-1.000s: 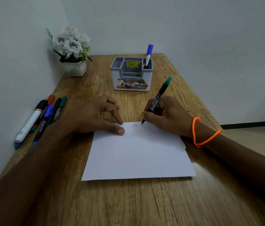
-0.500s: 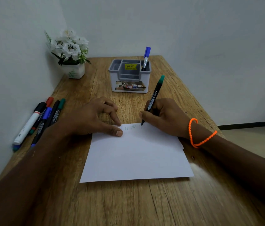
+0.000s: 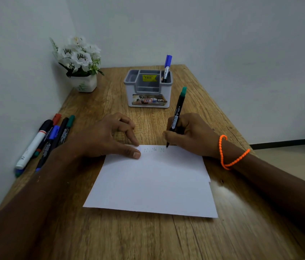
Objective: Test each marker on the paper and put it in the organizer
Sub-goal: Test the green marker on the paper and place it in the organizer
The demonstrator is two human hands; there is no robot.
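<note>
The right hand (image 3: pixel 189 135) is closed in a writing grip on a green-capped marker (image 3: pixel 177 115), its tip touching the paper (image 3: pixel 153 182) right at the paper's far edge, at the end of a faint zigzag scribble (image 3: pixel 153 150). The left hand (image 3: pixel 106 139) is loosely spread and holds nothing; its thumb and a fingertip press down on the paper's far left corner. An orange bracelet (image 3: pixel 230 152) hangs on the right wrist. The paper lies flat on the wooden table (image 3: pixel 148 239), with bare wood on the near side of it and a narrower strip to its right before the table's edge. Beyond the paper stands the grey organizer (image 3: pixel 148 91), apart from both hands, with clear wood between; a blue-capped marker (image 3: pixel 166 68) stands upright in its right-hand compartment. Left of the paper, against the wall, lie several loose markers (image 3: pixel 48 139) side by side. Further off to the paper's left sits a pot of white flowers (image 3: pixel 80 62).
</note>
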